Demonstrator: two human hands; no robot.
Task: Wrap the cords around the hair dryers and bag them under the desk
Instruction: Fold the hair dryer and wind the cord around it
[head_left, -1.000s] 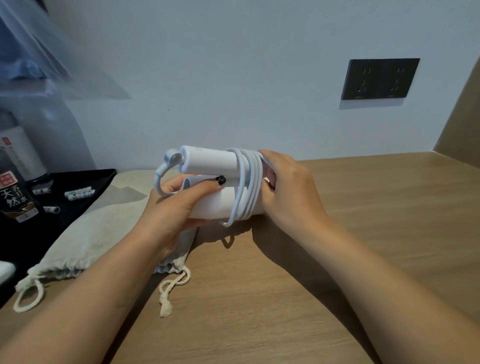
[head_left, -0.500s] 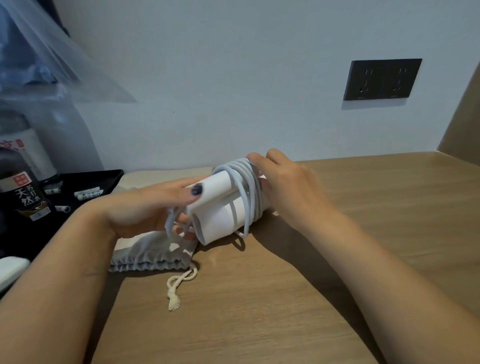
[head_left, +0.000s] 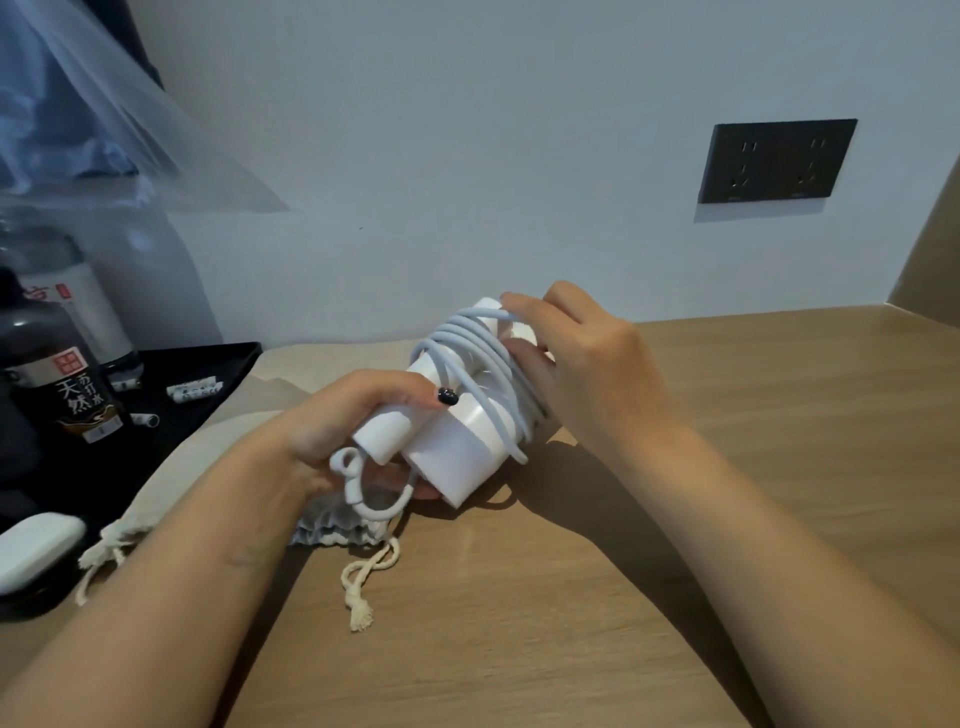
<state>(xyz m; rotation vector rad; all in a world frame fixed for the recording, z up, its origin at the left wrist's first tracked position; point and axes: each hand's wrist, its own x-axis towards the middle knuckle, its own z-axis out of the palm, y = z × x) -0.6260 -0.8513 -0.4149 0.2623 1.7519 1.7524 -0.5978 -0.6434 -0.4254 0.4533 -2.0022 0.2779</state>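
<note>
A white hair dryer with its handle folded sits between both hands, just above the wooden desk. Its white cord is wound in several loops around the body. My left hand grips the near end, thumb on top of the folded handle. My right hand curls over the far end and holds the cord loops. A beige drawstring bag lies flat on the desk under my left forearm, its mouth and drawstring facing me.
A black tray at the left holds dark bottles and small white sachets. A white object lies at the left edge. Clear plastic hangs at upper left. A dark wall socket sits on the wall.
Both hands have turned the dryer, so its near end now points toward me and lower. The bag's mouth has bunched up beneath it. The view has shifted slightly right.
</note>
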